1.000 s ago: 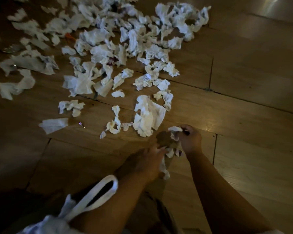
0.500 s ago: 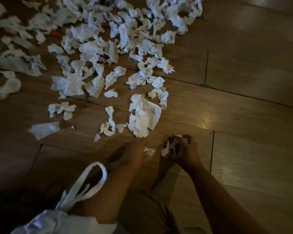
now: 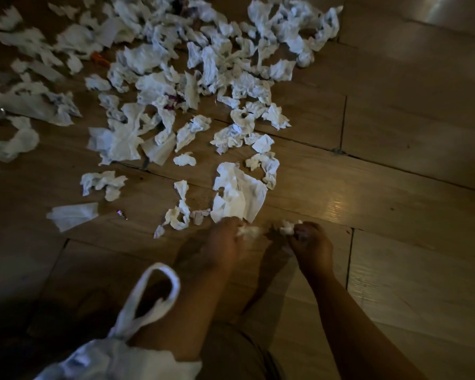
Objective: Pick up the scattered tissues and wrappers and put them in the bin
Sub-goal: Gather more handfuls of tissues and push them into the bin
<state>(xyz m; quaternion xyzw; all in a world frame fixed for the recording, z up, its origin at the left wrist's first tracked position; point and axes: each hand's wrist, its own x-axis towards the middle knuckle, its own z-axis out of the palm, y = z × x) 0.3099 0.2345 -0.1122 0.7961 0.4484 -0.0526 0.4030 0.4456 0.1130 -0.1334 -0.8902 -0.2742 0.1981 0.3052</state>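
Note:
Many crumpled white tissues point(image 3: 209, 67) lie scattered across the wooden floor, thickest at the upper left and centre. A large flat tissue point(image 3: 237, 196) lies nearest, just beyond my left hand. My left hand point(image 3: 225, 244) reaches to its lower edge, fingers closed on a small white scrap point(image 3: 248, 231). My right hand point(image 3: 310, 242) is clenched on a balled tissue wad point(image 3: 288, 229). A white plastic bag point(image 3: 115, 360) with a looped handle point(image 3: 151, 297) hangs by my left forearm at the bottom left. Small coloured wrappers, orange point(image 3: 99, 57) and purple point(image 3: 172, 101), show among the tissues.
The floor is brown wood-look tile point(image 3: 395, 133) with dark grout lines; its right side holds no litter. A tiny shiny wrapper bit point(image 3: 121, 213) lies near a flat tissue point(image 3: 73, 215) at the left. The scene is dim, with a light glare on the tile ahead.
My left hand has moved forward from beside the right hand to the big tissue's edge and taken a scrap. The right hand closed tighter around its wad. The camera shifted slightly.

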